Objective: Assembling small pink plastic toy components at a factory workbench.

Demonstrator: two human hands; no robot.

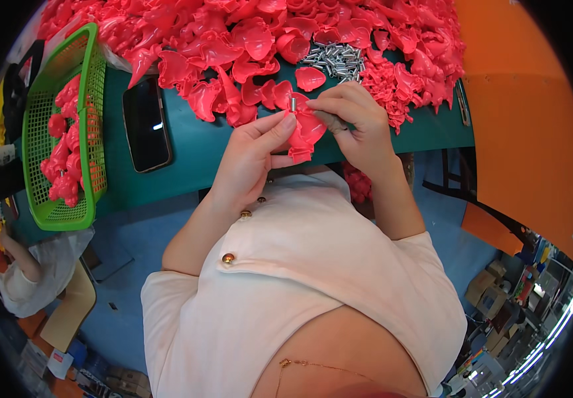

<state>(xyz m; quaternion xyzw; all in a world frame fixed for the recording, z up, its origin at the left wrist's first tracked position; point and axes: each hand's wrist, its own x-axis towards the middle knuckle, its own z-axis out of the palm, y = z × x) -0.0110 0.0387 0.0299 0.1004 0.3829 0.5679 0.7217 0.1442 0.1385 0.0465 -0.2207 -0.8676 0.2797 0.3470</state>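
Observation:
My left hand [258,147] holds a glossy pink plastic shell piece [307,126] at the table's near edge, thumb on its left side and fingers beneath. A short silver metal cylinder [293,104] stands out at the shell's upper left, close to my left thumb tip. At the shell's right edge, my right hand [354,123] is closed in a pinch; what lies between its fingertips, if anything, is hidden. Just beyond both hands lie a loose pink shell [310,78] and a heap of silver metal cylinders [336,61]. Small pink parts [392,93] are piled right of them.
A big mound of pink plastic shells [233,46] covers the far side of the green table [193,159]. To the left are a dark phone [147,126] and a green basket [94,166] of pink pieces. An orange panel [525,132] borders the right. Another person [24,282] sits at far left.

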